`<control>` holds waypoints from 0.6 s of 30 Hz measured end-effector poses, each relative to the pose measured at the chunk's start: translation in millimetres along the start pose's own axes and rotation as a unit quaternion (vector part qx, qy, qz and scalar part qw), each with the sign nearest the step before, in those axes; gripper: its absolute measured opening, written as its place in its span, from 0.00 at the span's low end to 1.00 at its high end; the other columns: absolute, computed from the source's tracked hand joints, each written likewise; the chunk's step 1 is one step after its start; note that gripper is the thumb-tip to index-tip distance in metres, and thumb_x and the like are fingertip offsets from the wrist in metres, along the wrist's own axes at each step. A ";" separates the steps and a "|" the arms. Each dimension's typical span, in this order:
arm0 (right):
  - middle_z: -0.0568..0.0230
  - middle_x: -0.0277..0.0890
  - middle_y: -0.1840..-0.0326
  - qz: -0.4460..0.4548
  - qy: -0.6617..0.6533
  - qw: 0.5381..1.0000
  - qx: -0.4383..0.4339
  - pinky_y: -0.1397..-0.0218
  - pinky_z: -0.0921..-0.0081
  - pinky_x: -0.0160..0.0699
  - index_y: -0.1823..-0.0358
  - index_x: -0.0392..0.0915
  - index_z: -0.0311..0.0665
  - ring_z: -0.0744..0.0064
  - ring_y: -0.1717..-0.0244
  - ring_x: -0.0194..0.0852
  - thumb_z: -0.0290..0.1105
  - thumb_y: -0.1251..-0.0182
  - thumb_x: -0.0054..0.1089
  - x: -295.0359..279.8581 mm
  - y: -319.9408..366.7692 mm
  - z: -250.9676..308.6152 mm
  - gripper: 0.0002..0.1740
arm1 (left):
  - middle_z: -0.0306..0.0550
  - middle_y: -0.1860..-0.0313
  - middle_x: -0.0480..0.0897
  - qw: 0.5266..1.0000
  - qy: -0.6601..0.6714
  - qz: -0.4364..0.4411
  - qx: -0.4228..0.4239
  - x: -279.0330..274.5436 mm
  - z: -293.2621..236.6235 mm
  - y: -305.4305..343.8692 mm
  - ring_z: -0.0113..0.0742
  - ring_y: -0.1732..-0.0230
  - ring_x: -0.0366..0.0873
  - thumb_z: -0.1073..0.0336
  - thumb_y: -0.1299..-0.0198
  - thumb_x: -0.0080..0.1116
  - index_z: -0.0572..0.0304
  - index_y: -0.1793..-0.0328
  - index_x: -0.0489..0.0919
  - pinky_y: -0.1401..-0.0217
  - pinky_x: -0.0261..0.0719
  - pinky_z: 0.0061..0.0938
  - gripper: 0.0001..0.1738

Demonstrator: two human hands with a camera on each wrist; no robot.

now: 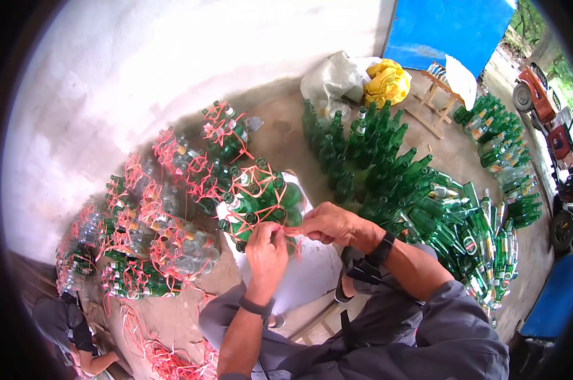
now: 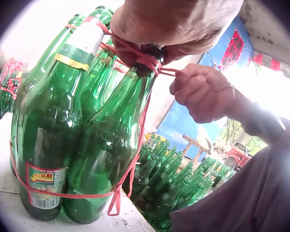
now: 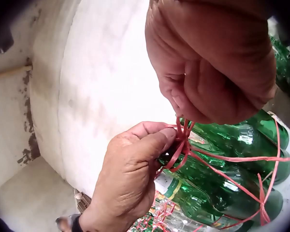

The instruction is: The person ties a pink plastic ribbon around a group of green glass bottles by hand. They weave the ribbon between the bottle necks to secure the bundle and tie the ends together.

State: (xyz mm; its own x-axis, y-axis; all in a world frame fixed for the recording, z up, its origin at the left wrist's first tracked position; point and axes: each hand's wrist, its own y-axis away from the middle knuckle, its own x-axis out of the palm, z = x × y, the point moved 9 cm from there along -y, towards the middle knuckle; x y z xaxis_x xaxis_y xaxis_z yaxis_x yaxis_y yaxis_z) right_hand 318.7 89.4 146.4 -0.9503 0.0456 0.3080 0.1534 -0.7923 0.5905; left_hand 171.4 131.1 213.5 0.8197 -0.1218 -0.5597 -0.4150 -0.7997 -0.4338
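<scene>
A bundle of green glass bottles (image 2: 106, 145) stands upright on a white block (image 1: 312, 269) before the person. Red plastic twine (image 2: 87, 195) circles the bottles low down and also laces their necks together. At one neck, the left hand (image 1: 266, 256) pinches the twine between thumb and forefinger, right beside a knot (image 3: 183, 145). Just to its right, the right hand (image 1: 337, 225) has its fingers curled around a twine end, drawn taut from that neck. One bottle in the left wrist view carries a red and white label (image 2: 46, 186).
Tied bottle bundles (image 1: 179, 247) crowd the left side by a white wall. Loose green bottles (image 1: 369, 149) stand at right, with more lying in a heap (image 1: 470, 240). Loose red twine (image 1: 166, 358) lies on the floor, near another person (image 1: 62, 329) at lower left.
</scene>
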 end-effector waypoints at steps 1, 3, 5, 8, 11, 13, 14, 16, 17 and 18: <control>0.75 0.64 0.84 0.002 -0.001 1.000 0.001 0.83 0.81 0.42 0.79 0.77 0.38 0.87 0.85 0.50 0.33 0.39 0.71 -0.5 2.1 0.6 0.14 | 0.53 0.65 0.82 1.000 0.001 0.000 -0.005 0.2 0.5 -0.3 0.54 0.63 0.81 0.78 0.42 0.63 0.64 0.60 0.77 0.60 0.78 0.43 0.07; 0.73 0.68 0.84 0.017 0.011 1.000 0.002 0.86 0.81 0.47 0.78 0.78 0.37 0.85 0.87 0.55 0.29 0.43 0.65 1.2 6.2 2.9 0.08 | 0.52 0.65 0.82 1.000 0.002 -0.004 -0.008 1.1 2.1 -0.3 0.54 0.63 0.82 0.77 0.42 0.64 0.64 0.60 0.78 0.59 0.79 0.42 0.06; 0.73 0.67 0.84 0.036 0.012 0.999 0.003 0.86 0.82 0.48 0.78 0.77 0.37 0.85 0.87 0.55 0.29 0.42 0.65 2.2 10.7 5.5 0.09 | 0.52 0.65 0.83 1.000 0.003 -0.011 -0.011 0.7 2.9 -0.9 0.53 0.63 0.82 0.77 0.42 0.64 0.64 0.60 0.78 0.59 0.79 0.42 0.06; 0.74 0.66 0.84 0.063 0.028 0.998 0.001 0.85 0.82 0.49 0.78 0.77 0.38 0.86 0.87 0.55 0.29 0.41 0.65 3.9 13.5 3.8 0.09 | 0.52 0.65 0.83 1.000 -0.003 -0.011 -0.013 2.0 2.5 -1.5 0.53 0.63 0.83 0.76 0.42 0.64 0.65 0.61 0.79 0.58 0.80 0.41 0.05; 0.75 0.65 0.84 0.077 0.049 0.996 -0.011 0.84 0.82 0.49 0.78 0.77 0.38 0.86 0.86 0.55 0.30 0.41 0.64 3.9 17.1 5.5 0.09 | 0.51 0.65 0.84 1.000 -0.009 -0.010 -0.028 2.8 5.5 -1.6 0.52 0.63 0.83 0.76 0.42 0.64 0.63 0.62 0.79 0.59 0.80 0.41 0.04; 0.75 0.65 0.84 0.082 0.058 0.995 -0.017 0.84 0.82 0.49 0.78 0.78 0.37 0.87 0.85 0.55 0.29 0.40 0.64 1.6 18.4 6.2 0.09 | 0.50 0.65 0.84 0.999 -0.022 -0.003 -0.027 4.0 5.5 -2.2 0.51 0.64 0.83 0.75 0.41 0.64 0.62 0.63 0.80 0.59 0.80 0.40 0.04; 0.76 0.65 0.83 0.098 0.053 0.994 -0.023 0.83 0.82 0.49 0.77 0.78 0.37 0.87 0.85 0.55 0.29 0.40 0.63 2.1 19.4 6.5 0.09 | 0.50 0.65 0.84 0.999 -0.024 -0.004 -0.029 3.3 5.8 -2.6 0.51 0.64 0.83 0.75 0.41 0.64 0.62 0.63 0.80 0.59 0.80 0.40 0.04; 0.76 0.64 0.83 0.115 0.049 0.992 -0.028 0.83 0.82 0.49 0.77 0.79 0.36 0.87 0.84 0.55 0.29 0.40 0.63 2.5 21.4 5.6 0.09 | 0.48 0.66 0.84 1.000 -0.007 -0.002 -0.026 3.0 5.2 -3.0 0.51 0.64 0.83 0.75 0.41 0.64 0.60 0.62 0.80 0.60 0.80 0.41 0.04; 0.76 0.64 0.83 0.127 0.040 0.990 -0.034 0.83 0.82 0.49 0.77 0.78 0.36 0.87 0.84 0.55 0.28 0.39 0.64 4.0 23.5 6.1 0.09 | 0.48 0.66 0.84 1.000 -0.008 -0.004 -0.029 2.6 5.9 -2.5 0.51 0.64 0.83 0.75 0.41 0.64 0.60 0.62 0.80 0.60 0.80 0.41 0.04; 0.76 0.64 0.83 0.139 0.032 0.989 -0.040 0.83 0.83 0.49 0.77 0.78 0.35 0.86 0.84 0.54 0.28 0.39 0.64 6.4 25.5 7.4 0.09 | 0.49 0.66 0.84 1.000 -0.008 -0.002 -0.028 3.2 6.0 -2.1 0.51 0.64 0.82 0.74 0.41 0.64 0.59 0.62 0.80 0.60 0.79 0.41 0.04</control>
State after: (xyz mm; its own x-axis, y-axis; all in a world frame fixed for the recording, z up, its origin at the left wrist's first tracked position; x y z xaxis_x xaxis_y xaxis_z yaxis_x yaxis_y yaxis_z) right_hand 318.6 74.0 168.9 -0.8900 -0.2175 0.4008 0.3916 -0.8147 0.4276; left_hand 172.6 136.0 208.4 0.8144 -0.1092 -0.5699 -0.3887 -0.8319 -0.3961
